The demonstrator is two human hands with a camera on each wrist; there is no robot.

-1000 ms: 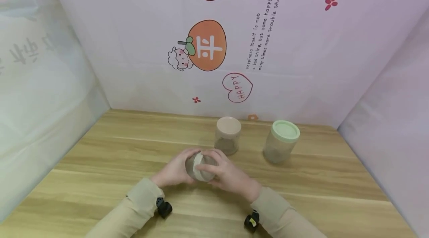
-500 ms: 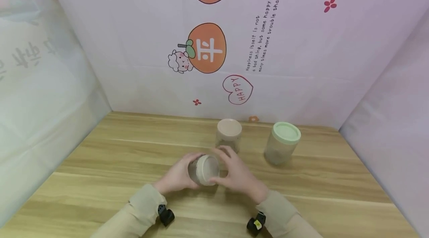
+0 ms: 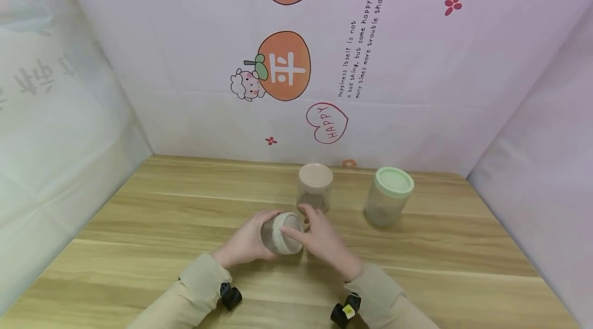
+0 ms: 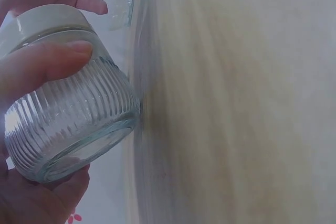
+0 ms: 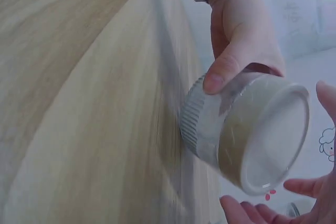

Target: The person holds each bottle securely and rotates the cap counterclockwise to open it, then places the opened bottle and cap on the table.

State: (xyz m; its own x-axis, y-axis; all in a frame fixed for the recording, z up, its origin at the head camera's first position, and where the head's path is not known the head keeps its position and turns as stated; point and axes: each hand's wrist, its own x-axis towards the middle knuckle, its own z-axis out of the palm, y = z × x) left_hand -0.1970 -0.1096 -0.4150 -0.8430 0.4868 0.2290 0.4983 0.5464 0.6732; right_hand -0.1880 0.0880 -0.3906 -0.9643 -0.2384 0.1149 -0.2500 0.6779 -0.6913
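A ribbed glass jar (image 4: 79, 108) with a pale beige lid (image 5: 278, 137) is held tilted just over the table, its lid toward the right. My left hand (image 3: 247, 241) grips the glass body, thumb on one side and fingers on the other, as the left wrist view shows. Around the lid side is my right hand (image 3: 326, 241), fingers spread and bent a little. In the right wrist view its fingertips (image 5: 299, 186) stand apart from the lid. The jar's contents cannot be made out.
Behind the hands stands a glass jar with a pinkish lid (image 3: 316, 176). Farther right is another jar with a green lid (image 3: 394, 183). Both are upright on the wooden table (image 3: 153, 215), near the printed cloth wall (image 3: 398, 128) at the back.
The right hand's fingers lay across the lid a second ago, then moved off and spread beside it. The jar has turned so its lid top shows more. The left hand keeps its grip.
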